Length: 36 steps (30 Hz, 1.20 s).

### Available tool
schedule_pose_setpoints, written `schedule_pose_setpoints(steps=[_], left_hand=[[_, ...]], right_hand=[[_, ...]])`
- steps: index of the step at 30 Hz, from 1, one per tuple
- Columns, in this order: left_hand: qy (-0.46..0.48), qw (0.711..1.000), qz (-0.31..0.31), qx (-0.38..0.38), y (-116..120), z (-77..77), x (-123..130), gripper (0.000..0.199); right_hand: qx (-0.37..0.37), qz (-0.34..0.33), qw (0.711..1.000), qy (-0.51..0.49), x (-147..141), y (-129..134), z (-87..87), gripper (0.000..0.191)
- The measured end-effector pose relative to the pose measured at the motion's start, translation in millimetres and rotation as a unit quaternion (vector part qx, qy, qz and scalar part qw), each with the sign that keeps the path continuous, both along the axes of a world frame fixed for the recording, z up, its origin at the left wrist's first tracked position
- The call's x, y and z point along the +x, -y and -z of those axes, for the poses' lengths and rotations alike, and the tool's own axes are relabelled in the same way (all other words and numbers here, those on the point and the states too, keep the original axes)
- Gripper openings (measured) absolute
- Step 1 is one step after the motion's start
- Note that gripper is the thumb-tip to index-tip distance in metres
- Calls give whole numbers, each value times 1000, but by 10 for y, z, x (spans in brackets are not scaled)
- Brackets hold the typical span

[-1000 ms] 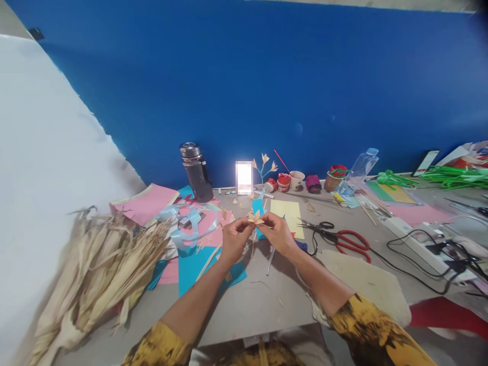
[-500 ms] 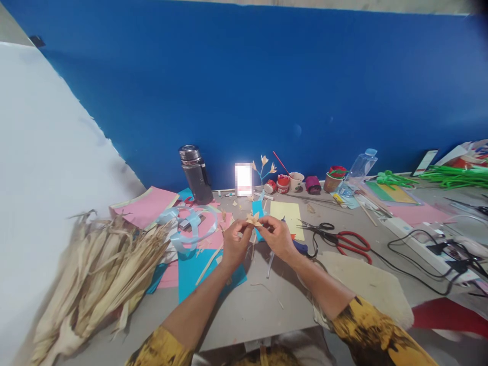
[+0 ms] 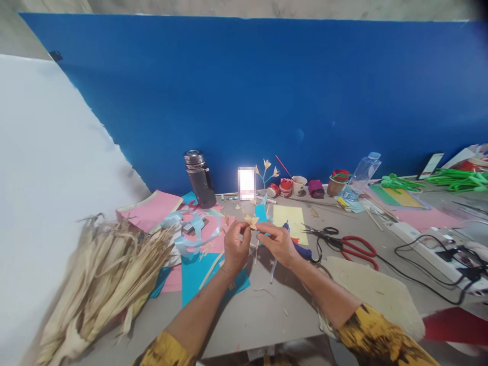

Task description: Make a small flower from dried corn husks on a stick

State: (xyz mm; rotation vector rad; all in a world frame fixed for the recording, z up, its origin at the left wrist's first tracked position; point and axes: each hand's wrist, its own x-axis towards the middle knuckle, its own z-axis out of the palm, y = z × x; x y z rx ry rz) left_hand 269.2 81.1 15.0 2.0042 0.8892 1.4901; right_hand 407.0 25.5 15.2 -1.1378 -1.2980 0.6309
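A small pale flower (image 3: 251, 220), apparently made of corn husk, is held up over the middle of the table. My left hand (image 3: 236, 246) pinches it low down between thumb and fingertips. From the other side, my right hand (image 3: 281, 245) has its thumb and fingers closed at the flower's right petal. Behind it, similar husk flowers (image 3: 267, 165) stand on a light blue branching stem. A blue glue gun (image 3: 303, 251) lies beside my right wrist, partly hidden. To the left lies a big bundle of dried corn husks (image 3: 102, 284).
Black scissors (image 3: 324, 232) and red-handled scissors (image 3: 358, 246) lie to the right, near a power strip (image 3: 415, 239) with black cables. A thermos (image 3: 200, 180), paper cup (image 3: 299, 184) and plastic bottle (image 3: 364, 170) line the back. Blue paper (image 3: 190, 279) and ribbon (image 3: 179, 246) lie left.
My right fingers have straightened somewhat and shifted along the flower's right side. My left hand still holds it. The whole view has tilted slightly, moving everything a little down and right.
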Motion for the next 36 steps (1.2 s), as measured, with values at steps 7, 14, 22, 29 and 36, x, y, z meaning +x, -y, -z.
schedule_pose_setpoints(steps=[7, 14, 22, 29, 36], left_hand=[[43, 996, 27, -68, 1, -2, -5, 7], [94, 979, 93, -153, -20, 3, -2, 9], [44, 983, 82, -161, -19, -4, -6, 14], [54, 981, 51, -178, -42, 1, -6, 15], [52, 978, 81, -186, -32, 8, 10, 16]], right_hand=[[-23, -15, 999, -34, 16, 10, -27, 26], [-92, -30, 988, -120, 40, -5, -5, 29], [-78, 0, 996, -48, 23, -5, -31, 26], [-60, 20, 998, -4, 6, 25, -70, 24], [-62, 31, 998, -10, 29, -18, -34, 21]])
